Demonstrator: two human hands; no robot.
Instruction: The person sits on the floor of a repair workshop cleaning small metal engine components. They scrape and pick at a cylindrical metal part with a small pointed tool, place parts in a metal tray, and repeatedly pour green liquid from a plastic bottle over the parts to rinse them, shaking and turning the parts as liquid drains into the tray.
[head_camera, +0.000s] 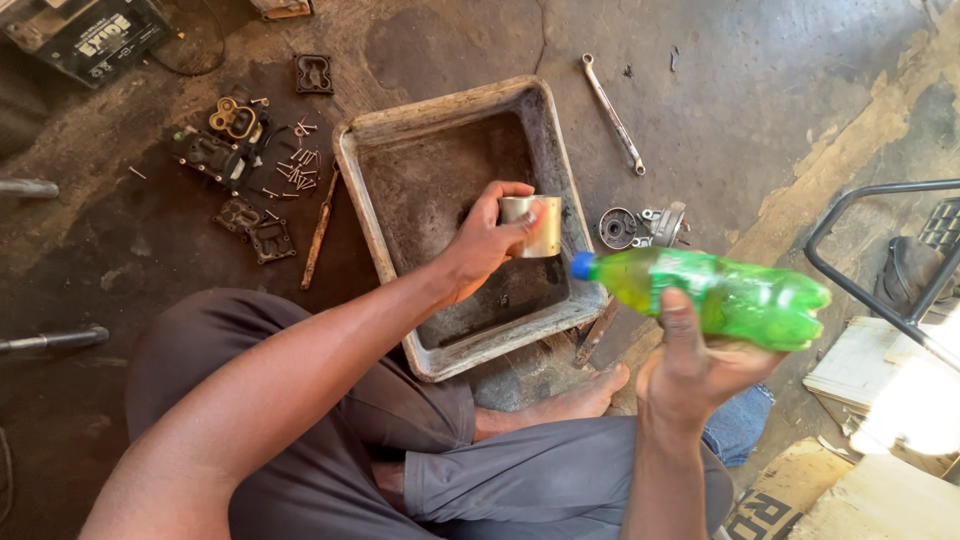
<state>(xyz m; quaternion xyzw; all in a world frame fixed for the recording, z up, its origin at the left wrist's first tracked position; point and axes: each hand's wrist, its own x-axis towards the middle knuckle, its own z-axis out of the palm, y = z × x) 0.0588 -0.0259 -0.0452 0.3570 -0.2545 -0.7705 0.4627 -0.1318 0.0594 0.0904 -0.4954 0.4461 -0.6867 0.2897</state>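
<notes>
Gripping a small metal cylinder, your left hand holds it over the right side of the grimy metal tray. Your right hand is clenched around a green plastic bottle, tipped sideways with its blue cap just beside the cylinder. A wrench lies beyond the tray, small screws to its left.

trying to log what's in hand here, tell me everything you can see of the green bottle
The green bottle is translucent plastic with a blue cap on its neck, which points left toward the metal cylinder in the left hand. It lies nearly level, tilted slightly cap-up. Yellowish liquid shows near the neck; the level is hard to judge. The right hand grips it from below, thumb across the body. It is held above the floor, right of the metal tray.
</notes>
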